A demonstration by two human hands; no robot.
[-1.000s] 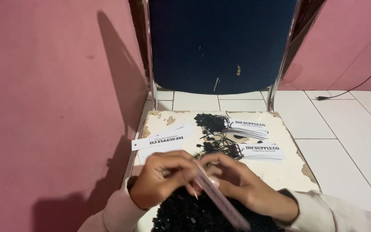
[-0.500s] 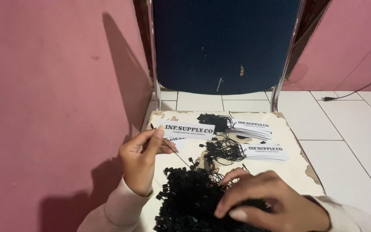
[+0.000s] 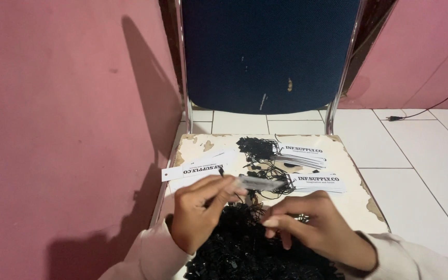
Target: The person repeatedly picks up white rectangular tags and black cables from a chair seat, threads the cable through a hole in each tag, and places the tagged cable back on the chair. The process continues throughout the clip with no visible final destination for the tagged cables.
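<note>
My left hand [image 3: 198,218] pinches a white paper tag [image 3: 260,182], blurred and nearly edge-on, just above the worn seat of a chair [image 3: 356,194]. My right hand [image 3: 320,231] lies to its right on a heap of black string fasteners [image 3: 239,249] at the seat's front. Its thumb and forefinger are pinched together on a black string at the heap's top. The fingertips of the two hands are a short gap apart.
More white printed tags lie on the seat: one at the left edge [image 3: 195,168], stacks at the middle right [image 3: 317,182] and back [image 3: 299,154], with a black string tangle [image 3: 255,148]. Blue chair back [image 3: 265,52], pink wall [image 3: 63,129] left, white tiled floor [image 3: 421,166] right.
My left hand has lowered and turned the tag from upright at the left to nearly flat over the seat's middle. My right hand has slid left across the heap toward it.
</note>
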